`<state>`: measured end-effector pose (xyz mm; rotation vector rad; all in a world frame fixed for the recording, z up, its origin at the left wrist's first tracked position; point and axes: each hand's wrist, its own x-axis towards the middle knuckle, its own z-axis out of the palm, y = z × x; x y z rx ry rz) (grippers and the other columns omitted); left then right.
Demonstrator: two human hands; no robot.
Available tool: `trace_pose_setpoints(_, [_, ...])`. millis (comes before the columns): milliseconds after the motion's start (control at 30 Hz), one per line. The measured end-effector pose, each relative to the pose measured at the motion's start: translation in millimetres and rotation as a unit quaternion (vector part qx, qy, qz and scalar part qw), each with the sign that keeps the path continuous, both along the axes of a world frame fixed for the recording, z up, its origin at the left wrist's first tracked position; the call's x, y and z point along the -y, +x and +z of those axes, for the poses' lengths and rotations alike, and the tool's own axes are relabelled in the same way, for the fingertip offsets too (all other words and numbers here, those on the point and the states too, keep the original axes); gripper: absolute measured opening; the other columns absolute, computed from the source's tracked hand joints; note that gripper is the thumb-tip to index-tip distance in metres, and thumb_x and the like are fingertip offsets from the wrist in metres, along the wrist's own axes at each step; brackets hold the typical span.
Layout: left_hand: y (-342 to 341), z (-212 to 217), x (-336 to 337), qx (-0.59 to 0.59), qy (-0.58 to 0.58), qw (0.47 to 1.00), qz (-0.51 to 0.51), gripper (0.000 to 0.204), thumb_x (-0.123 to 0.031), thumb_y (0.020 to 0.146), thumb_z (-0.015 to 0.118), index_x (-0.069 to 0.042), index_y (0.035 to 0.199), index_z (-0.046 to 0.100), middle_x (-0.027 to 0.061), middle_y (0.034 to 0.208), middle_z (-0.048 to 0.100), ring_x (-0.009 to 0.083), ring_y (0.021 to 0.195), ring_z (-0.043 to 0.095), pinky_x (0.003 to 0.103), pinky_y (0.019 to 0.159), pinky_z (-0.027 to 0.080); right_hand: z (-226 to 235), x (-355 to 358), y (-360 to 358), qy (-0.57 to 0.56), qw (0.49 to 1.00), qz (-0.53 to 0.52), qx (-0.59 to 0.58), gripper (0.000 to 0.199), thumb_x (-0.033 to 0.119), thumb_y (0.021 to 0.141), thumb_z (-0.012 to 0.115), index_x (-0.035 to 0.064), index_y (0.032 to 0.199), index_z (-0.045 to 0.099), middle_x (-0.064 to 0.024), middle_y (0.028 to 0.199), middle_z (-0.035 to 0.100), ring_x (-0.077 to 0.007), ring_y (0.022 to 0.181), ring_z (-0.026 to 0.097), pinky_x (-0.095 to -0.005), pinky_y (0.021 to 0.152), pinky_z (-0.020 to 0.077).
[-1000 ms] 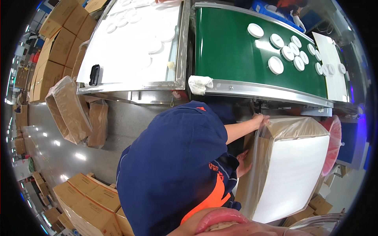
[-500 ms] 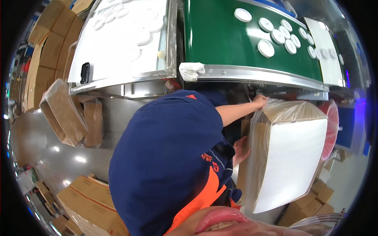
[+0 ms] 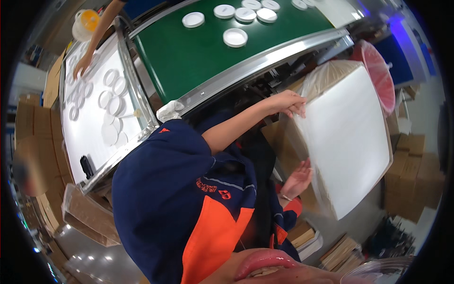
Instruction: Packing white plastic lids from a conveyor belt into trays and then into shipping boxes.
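Note:
A cardboard box (image 3: 279, 142) lined with a clear plastic bag (image 3: 326, 85) stands at the right, with a flat white sheet (image 3: 350, 142) covering its top. At the box's near upper corner, my left hand (image 3: 289, 103) has its fingers bent and pinched on the bag's edge. Lower along the same side, my right hand (image 3: 299, 179) is open, palm turned up and fingers stretched out. Its fingertips lie at the edge of the bag; whether they touch it I cannot tell.
A green conveyor belt (image 3: 189, 61) carries several round white lids (image 3: 235, 38). On the white lit table (image 3: 80, 137) are more white rings and discs, with another person's hand (image 3: 84, 65) over them. A pink-lined bin (image 3: 378, 75) stands behind the box. Cardboard boxes (image 3: 406, 180) are stacked right.
My view has turned, so the belt and box sit higher and tilted. The left hand has moved along the bag edge; the right hand has come up beside the sheet. Another person's arm now shows.

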<state>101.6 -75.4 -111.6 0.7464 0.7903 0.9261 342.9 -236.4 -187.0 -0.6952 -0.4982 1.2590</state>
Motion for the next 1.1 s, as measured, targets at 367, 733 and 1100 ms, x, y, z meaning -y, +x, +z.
trace_pose_setpoints(367, [10.3,4.0,-31.3,0.070,0.009,0.997,-0.024,0.020,-0.032,0.097,0.053,-0.013,0.090,0.056,-0.0049,0.062,0.049,0.0113,0.075,0.065,0.018,0.042,0.036,43.8,-2.1,152.5,0.137,0.921,-0.091,-0.353,0.018,0.018,0.092,0.056,0.0011,0.096,0.059,0.0005,0.069,0.052,-0.0188,0.074,0.053,-0.0378,0.095,0.0432])
trace_pose_setpoints(733, [49.5,33.7,-121.1,0.010,0.034,0.998,-0.054,0.024,-0.029,0.102,0.041,-0.011,0.099,0.057,0.0008,0.084,0.062,0.0134,0.078,0.062,0.024,0.058,0.050,31.9,20.4,410.4,-0.041,0.960,-0.162,-0.223,0.018,0.013,0.090,0.059,0.0097,0.073,0.056,-0.0011,0.059,0.057,-0.0138,0.053,0.056,-0.0302,0.056,0.0519])
trace_pose_setpoints(1100, [39.6,71.3,-195.4,0.008,0.053,0.974,0.218,0.039,-0.037,0.097,0.038,-0.008,0.119,0.052,0.0093,0.115,0.059,0.0257,0.108,0.056,0.043,0.097,0.041,205.7,-73.1,364.4,-0.120,0.897,-0.159,0.394,0.029,0.036,0.097,0.051,0.0081,0.093,0.059,0.0055,0.076,0.053,-0.0058,0.070,0.052,-0.0258,0.072,0.0473])
